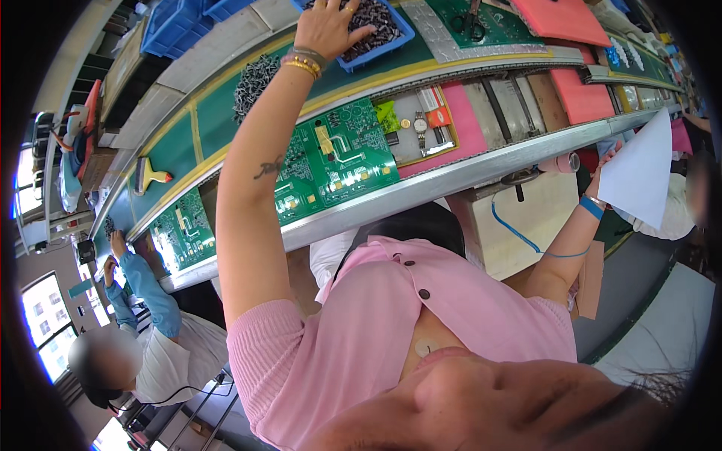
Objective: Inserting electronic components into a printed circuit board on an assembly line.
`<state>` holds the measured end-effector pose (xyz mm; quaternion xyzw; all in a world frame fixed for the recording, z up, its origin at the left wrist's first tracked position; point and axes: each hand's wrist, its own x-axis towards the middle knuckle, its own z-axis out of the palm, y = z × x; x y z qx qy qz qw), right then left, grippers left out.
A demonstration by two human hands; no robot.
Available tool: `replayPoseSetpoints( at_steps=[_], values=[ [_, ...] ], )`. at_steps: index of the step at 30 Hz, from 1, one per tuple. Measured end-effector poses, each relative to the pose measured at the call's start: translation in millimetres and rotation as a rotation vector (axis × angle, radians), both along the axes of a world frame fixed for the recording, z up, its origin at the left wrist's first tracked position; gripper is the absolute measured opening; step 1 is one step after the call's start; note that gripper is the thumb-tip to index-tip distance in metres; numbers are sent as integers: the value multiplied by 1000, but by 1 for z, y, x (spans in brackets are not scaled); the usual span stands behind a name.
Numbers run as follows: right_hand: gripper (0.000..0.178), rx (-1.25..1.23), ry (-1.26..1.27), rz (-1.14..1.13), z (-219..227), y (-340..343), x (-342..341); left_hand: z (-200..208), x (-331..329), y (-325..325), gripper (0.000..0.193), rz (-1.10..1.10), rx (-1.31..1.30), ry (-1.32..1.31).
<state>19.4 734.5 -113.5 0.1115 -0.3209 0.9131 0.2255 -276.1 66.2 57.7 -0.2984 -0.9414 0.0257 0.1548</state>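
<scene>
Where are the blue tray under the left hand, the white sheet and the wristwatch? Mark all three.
Blue tray (382, 53), head view: its near wall.
White sheet (638, 177), head view: middle of its face.
Wristwatch (420, 127), head view: its dial.

Bright, even indoor light, blown-out window (47, 319), white glare on leftmost circuit board (184, 229), fisheye bending, black corners

left arm (256, 188) stretched forward, left hand (326, 31) splayed, right hand (606, 155) out sideways
</scene>
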Motion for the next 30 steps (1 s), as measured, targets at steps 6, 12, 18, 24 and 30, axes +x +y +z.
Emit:
replayPoseSetpoints(
  at_steps=[6, 12, 18, 24, 30],
  values=[
    [56, -43, -121, -159, 6, -33, -9, -30, -31, -24, 52, -356, 433, 41],
    [55, -37, -114, -115, -12, -16, 2, -28, -34, 4, 33, -103, -26, 6],
    [53, -21, -92, -150, -10, -21, -5, -32, -41, 6, 26, -103, 21, 43],
    [50, -65, -125, -204, -8, -41, -14, -33, -46, 1, 26, -72, -3, 44],
    [52, -126, -215, -136, -9, -44, -16, -49, -57, -10, 22, -74, 216, 165]
  ],
)
